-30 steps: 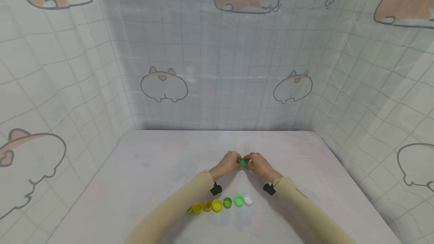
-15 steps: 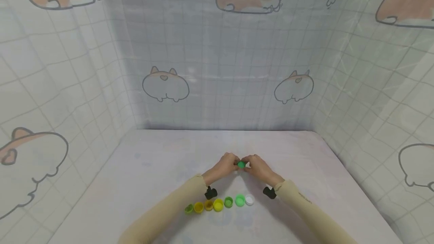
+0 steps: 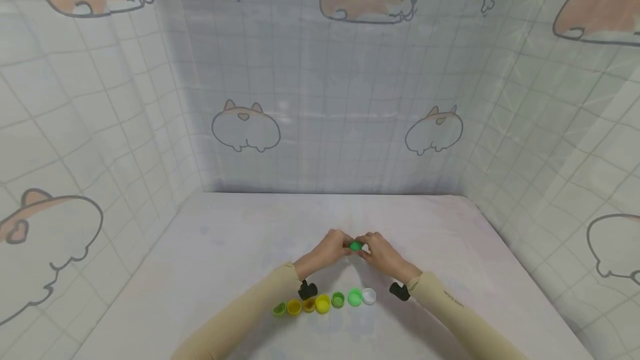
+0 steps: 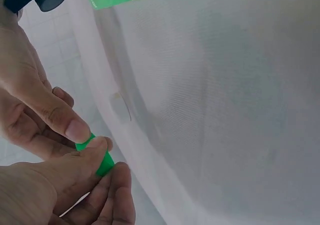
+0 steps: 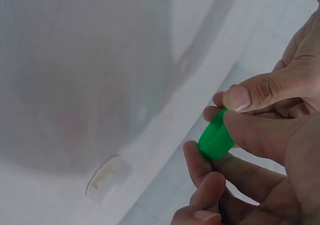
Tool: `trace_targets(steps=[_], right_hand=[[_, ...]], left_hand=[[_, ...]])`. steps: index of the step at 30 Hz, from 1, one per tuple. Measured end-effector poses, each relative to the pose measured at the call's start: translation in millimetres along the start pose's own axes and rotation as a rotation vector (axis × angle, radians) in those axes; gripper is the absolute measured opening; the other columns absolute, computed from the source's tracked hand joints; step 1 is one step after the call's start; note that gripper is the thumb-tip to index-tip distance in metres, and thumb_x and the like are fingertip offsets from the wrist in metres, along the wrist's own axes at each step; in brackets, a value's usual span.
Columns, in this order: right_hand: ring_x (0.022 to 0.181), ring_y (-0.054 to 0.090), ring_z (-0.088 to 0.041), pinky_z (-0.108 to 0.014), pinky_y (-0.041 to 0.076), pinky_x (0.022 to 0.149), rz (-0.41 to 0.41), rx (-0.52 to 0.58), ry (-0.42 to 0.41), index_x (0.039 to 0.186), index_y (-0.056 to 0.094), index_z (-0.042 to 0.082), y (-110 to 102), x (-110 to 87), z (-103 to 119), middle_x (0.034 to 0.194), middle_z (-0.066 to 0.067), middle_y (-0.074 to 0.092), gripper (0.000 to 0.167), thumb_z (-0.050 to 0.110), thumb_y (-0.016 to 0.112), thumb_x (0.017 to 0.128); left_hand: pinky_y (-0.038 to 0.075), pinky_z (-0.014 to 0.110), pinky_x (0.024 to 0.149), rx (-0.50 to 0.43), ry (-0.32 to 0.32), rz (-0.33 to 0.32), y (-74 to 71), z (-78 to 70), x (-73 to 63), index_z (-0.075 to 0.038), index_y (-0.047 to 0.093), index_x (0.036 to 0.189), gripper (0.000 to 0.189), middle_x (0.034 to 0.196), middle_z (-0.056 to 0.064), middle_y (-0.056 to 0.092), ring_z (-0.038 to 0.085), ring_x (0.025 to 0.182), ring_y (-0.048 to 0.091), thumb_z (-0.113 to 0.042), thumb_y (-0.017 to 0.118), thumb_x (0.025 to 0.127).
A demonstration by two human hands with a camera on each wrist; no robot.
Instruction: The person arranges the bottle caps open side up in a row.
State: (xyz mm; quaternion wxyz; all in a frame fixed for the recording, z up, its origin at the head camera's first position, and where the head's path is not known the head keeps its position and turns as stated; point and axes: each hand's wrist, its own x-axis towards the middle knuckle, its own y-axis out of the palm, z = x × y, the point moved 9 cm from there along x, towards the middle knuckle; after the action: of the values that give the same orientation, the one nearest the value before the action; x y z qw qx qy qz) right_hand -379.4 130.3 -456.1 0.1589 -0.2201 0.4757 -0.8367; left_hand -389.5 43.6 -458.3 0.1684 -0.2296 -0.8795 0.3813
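Observation:
Both hands meet in the middle of the head view over the table and hold one small green bottle cap (image 3: 355,246) between them. My left hand (image 3: 330,248) pinches the cap from the left, between thumb and fingers. From the other side, my right hand (image 3: 382,254) grips its rim with thumb and fingertips. The right wrist view shows the cap (image 5: 216,137) hollow and tilted, with the right hand's thumb and fingers around it. Fingers hide much of the cap (image 4: 105,164) in the left wrist view.
Nearer the person, several caps stand in a row: a white cap (image 3: 369,296), a light green cap (image 3: 355,297), a darker green cap (image 3: 338,300), a yellow cap (image 3: 323,304) and others leftward. Cloth walls surround the pale table (image 3: 240,226). Black cameras sit on both wrists.
Both hands have come slightly toward the person with the green cap, which has tilted between the fingers. The left forearm has shifted left, uncovering the leftmost cap of the row.

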Motion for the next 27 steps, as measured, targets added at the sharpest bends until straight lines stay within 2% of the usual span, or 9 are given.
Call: trace_targets(steps=[4, 7, 13, 17, 21, 27], right_hand=[[0.091, 0.060, -0.028, -0.033, 0.048, 0.072, -0.010, 0.013, -0.011, 0.106, 0.071, 0.002, -1.5, -3.1, 2.1, 0.097, -0.009, 0.069, 0.019, 0.009, 0.067, 0.089], [0.090, 0.059, -0.025, -0.031, 0.048, 0.071, -0.002, -0.002, -0.018, 0.108, 0.070, 0.001, -2.3, -4.8, 3.3, 0.099, -0.011, 0.069, 0.021, 0.011, 0.065, 0.091], [0.082, 0.056, -0.013, -0.026, 0.046, 0.067, 0.014, 0.029, -0.015, 0.111, 0.071, 0.003, -4.8, -5.8, 4.3, 0.099, -0.008, 0.070, 0.022, 0.015, 0.059, 0.095], [0.077, 0.054, -0.009, -0.023, 0.045, 0.065, 0.018, 0.099, -0.007, 0.110, 0.071, 0.008, -5.8, -6.1, 2.1, 0.101, -0.005, 0.071, 0.022, 0.018, 0.055, 0.098], [0.080, 0.060, -0.013, -0.023, 0.047, 0.066, 0.008, 0.159, -0.005, 0.110, 0.071, 0.008, -8.3, -6.0, 0.2, 0.103, -0.006, 0.072, 0.023, 0.019, 0.053, 0.099], [0.081, 0.067, -0.028, -0.023, 0.049, 0.064, -0.014, 0.215, -0.006, 0.110, 0.070, 0.003, -13.8, -5.8, 0.9, 0.090, -0.010, 0.073, 0.026, 0.018, 0.051, 0.101]], left_hand=[[0.048, 0.015, 0.063, -0.003, -0.002, 0.003, -2.1, -0.5, -2.5, -0.004, 0.075, 0.101, 0.016, 0.098, 0.007, 0.075, 0.000, 0.074, 0.061, -0.006, 0.069, 0.087], [0.046, 0.015, 0.060, -0.007, 0.008, 0.005, -4.0, -2.2, -4.4, -0.004, 0.075, 0.103, 0.017, 0.100, 0.008, 0.075, 0.003, 0.070, 0.059, -0.008, 0.068, 0.088], [0.047, 0.016, 0.062, -0.028, 0.040, -0.003, -7.4, -5.3, -8.5, -0.003, 0.073, 0.108, 0.020, 0.101, 0.009, 0.074, 0.014, 0.082, 0.068, -0.011, 0.064, 0.092], [0.046, 0.019, 0.061, -0.056, 0.034, -0.019, -10.4, -3.9, -10.1, -0.004, 0.073, 0.110, 0.022, 0.099, 0.009, 0.075, 0.015, 0.080, 0.067, -0.013, 0.062, 0.094], [0.047, 0.018, 0.062, -0.048, 0.038, -0.035, -13.5, -4.6, -10.4, -0.003, 0.071, 0.112, 0.023, 0.098, 0.010, 0.075, 0.015, 0.079, 0.068, -0.014, 0.061, 0.094], [0.051, 0.018, 0.067, -0.056, 0.086, -0.074, -17.1, -9.0, -11.2, -0.001, 0.069, 0.115, 0.025, 0.103, 0.013, 0.074, 0.027, 0.084, 0.071, -0.012, 0.058, 0.095]])
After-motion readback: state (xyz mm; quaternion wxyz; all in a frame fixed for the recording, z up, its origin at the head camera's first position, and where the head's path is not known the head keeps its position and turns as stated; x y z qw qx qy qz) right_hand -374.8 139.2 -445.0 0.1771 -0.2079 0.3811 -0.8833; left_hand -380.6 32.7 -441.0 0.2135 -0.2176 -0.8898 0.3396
